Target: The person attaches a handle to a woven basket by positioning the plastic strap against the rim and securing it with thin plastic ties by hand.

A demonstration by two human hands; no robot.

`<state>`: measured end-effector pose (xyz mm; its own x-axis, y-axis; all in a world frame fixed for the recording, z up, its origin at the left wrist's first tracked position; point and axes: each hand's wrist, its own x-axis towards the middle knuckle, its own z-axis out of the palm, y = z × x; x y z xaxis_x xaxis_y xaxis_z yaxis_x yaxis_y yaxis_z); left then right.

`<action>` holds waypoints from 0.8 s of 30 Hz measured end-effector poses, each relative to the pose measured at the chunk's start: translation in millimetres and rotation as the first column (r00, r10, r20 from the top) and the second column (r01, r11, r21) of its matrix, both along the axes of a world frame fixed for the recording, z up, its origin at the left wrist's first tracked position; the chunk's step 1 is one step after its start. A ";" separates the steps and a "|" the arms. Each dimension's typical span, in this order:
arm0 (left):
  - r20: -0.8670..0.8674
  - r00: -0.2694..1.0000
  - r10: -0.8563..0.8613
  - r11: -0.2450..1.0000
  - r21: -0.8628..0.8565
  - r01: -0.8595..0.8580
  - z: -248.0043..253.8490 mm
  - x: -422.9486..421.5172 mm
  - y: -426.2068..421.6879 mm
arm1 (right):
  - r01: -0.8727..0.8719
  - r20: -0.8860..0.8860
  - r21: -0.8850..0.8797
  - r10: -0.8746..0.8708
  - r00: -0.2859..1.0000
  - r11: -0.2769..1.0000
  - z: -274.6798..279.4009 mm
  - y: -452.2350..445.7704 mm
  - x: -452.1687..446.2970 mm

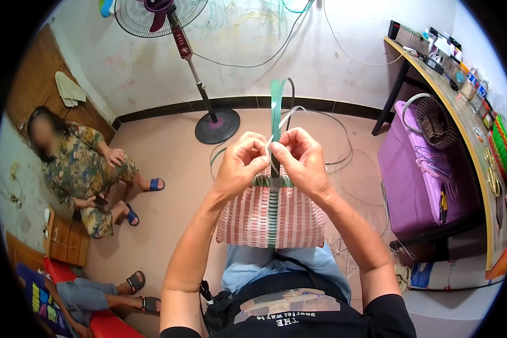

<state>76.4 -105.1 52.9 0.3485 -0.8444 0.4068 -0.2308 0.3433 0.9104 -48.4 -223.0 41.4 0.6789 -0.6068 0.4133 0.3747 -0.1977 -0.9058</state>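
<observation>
A pink-and-white woven basket (245,217) with a green-and-dark band down its middle sits above my lap. Upright green plastic strips (276,98) and a dark looped strip (292,93) rise from its rim. My left hand (239,166) is closed, thumb against fingers, on a narrow white strip (290,115) beside the upright strips. From the other side, my right hand (301,163) pinches the same white strip, its thumb lying across the front. The fingers partly hide where the strip passes round the dark upright piece.
A standing fan (217,127) is by the wall. To the right are a purple storage box (400,174) and a cluttered table (462,104) with scissors (492,172). One person (79,163) sits at left, another (84,296) at lower left. Loose strips (349,248) litter the floor.
</observation>
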 end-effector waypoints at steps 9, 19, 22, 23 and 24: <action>-0.209 0.963 -0.168 0.985 -0.075 0.156 -1.6 -1.0 35.0 | -0.104 -0.165 0.017 0.105 0.981 0.994 1.5 15.0 -10.4; -0.512 0.804 -0.302 0.946 -0.266 0.185 -8.0 -12.3 68.1 | -0.110 -0.098 -0.005 0.109 0.989 0.994 1.0 28.6 -8.7; -0.444 0.891 -0.095 0.995 -0.020 0.097 3.6 -9.6 82.5 | -0.050 -0.115 0.007 0.050 0.992 0.999 0.7 19.9 -6.3; -0.458 0.885 -0.089 0.994 0.014 0.107 6.8 -8.0 85.6 | -0.052 -0.113 0.018 0.054 0.992 0.998 1.9 19.1 -5.1; -0.470 0.879 -0.082 0.992 0.049 0.119 7.9 -7.6 86.6 | -0.038 -0.100 -0.010 0.036 0.994 0.999 0.7 18.3 -2.8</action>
